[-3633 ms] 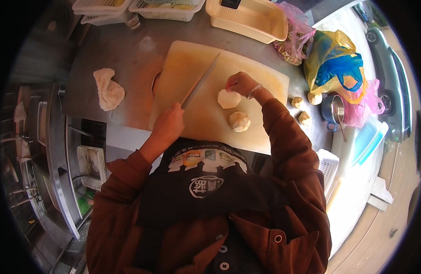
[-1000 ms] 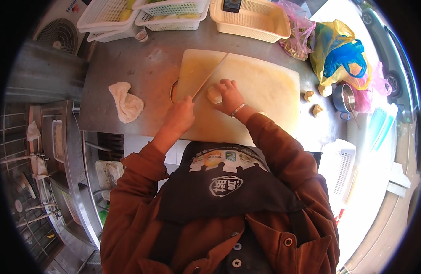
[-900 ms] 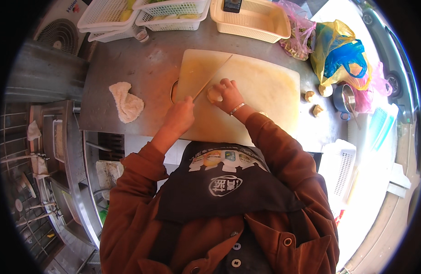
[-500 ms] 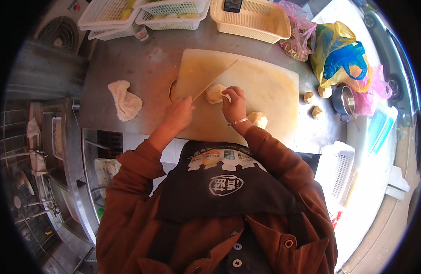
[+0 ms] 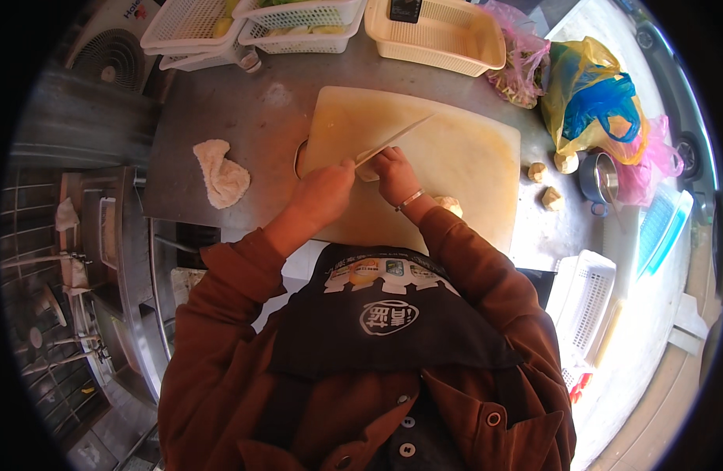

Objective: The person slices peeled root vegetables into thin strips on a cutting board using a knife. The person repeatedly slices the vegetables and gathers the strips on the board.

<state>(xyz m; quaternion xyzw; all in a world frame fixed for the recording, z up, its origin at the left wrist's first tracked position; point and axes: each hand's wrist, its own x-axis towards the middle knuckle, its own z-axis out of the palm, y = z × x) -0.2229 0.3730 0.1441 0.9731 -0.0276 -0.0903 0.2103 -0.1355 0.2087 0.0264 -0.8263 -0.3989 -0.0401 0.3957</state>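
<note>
Beyond knife [image 5: 411,129], basket [image 5: 436,60] with possible phone [image 5: 406,9]

head-worn fisheye looks steeply down past the near apron [image 5: 400,352] to the cutting board [image 5: 465,149] beyond

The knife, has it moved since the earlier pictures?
Yes, rightward. Held in the left hand, the knife reaches further right over the cutting board than in every earlier picture, its tip now nearer the board's right edge.
</note>
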